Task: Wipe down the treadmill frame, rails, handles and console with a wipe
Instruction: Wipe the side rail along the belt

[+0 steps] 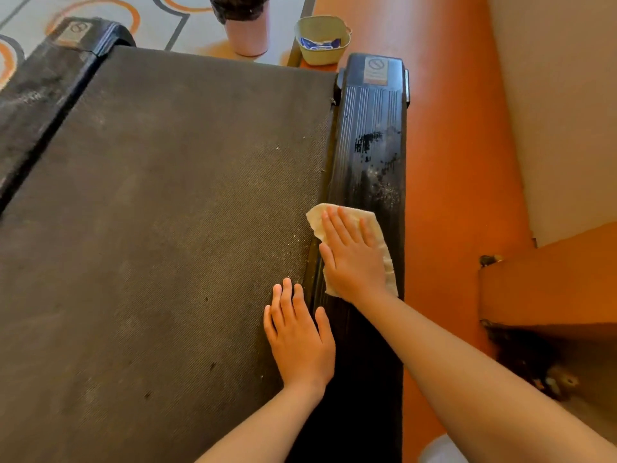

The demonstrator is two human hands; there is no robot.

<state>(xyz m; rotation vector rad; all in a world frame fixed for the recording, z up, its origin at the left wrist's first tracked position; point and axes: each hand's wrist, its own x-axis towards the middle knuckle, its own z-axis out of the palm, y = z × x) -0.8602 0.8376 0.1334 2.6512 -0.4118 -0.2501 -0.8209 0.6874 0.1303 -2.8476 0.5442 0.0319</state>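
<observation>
While the wipe (pixel 315 222) is pressed flat on the right side rail (pixel 367 145) of the treadmill, it is covered for the most part by the right hand (pixel 354 259). The fingers of this hand are stretched out and lie a little apart on the cloth; nothing is grasped, the wipe is only held down under the palm. The wipe is pale and creased, and its edges are seen beyond the fingertips and along the outer side of the hand.

The left hand (pixel 300 342) is laid on the running belt (pixel 167 212), just beside the same rail. Its fingers are also straight and relaxed, and nothing is held by it. The thumb reaches the border between belt and rail.

Farther along the rail, pale dust and smeared marks (pixel 384 185) can be seen on the ribbed black surface. On the end cap of the right rail a sticker (pixel 376 71) with a crossed-circle sign is fixed; the lines of writing under the sign are too blurred to be read. A similar sticker (pixel 74 32) is seen on the left rail (pixel 40 95).

Beyond the end of the treadmill a pale green basket (pixel 320 56) is placed on the orange floor (pixel 450 162), with a blue and white packet (pixel 320 43) inside; its print cannot be read. Near it stands a pink pot (pixel 247 35).
</observation>
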